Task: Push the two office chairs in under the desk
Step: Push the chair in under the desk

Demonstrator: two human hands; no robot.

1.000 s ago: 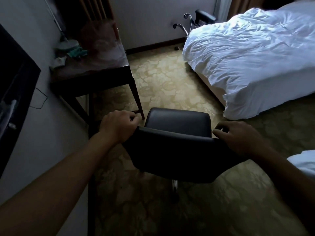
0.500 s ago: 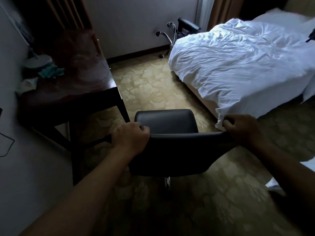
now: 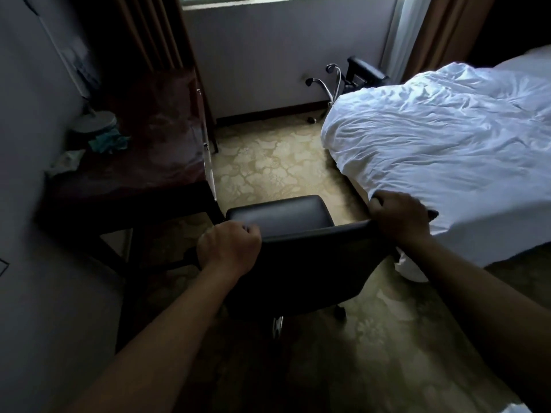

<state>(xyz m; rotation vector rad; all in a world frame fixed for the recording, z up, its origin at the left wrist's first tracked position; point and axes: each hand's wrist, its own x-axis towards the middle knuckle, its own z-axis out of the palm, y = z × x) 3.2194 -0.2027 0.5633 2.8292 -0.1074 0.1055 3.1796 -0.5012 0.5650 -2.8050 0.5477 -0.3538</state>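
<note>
A black office chair [image 3: 280, 217] stands on the carpet in front of me, its seat facing away, just right of the desk's near corner. My left hand [image 3: 228, 247] grips the left end of its backrest top, and my right hand [image 3: 399, 220] grips the right end. The dark wooden desk [image 3: 155, 162] runs along the left wall. A second black office chair [image 3: 357, 76] with chrome arms stands far off by the window wall, partly hidden behind the bed.
A bed with a rumpled white duvet [image 3: 447, 144] fills the right side, close to my right hand. On the desk lie a lamp base [image 3: 95, 122] and crumpled tissues [image 3: 67, 160]. Patterned carpet [image 3: 277, 165] runs between desk and bed. Curtains hang at the window.
The chair has moved forward and right along the desk towards the window, with both hands still gripping its backrest. My view has lifted, showing more of the window wall.
</note>
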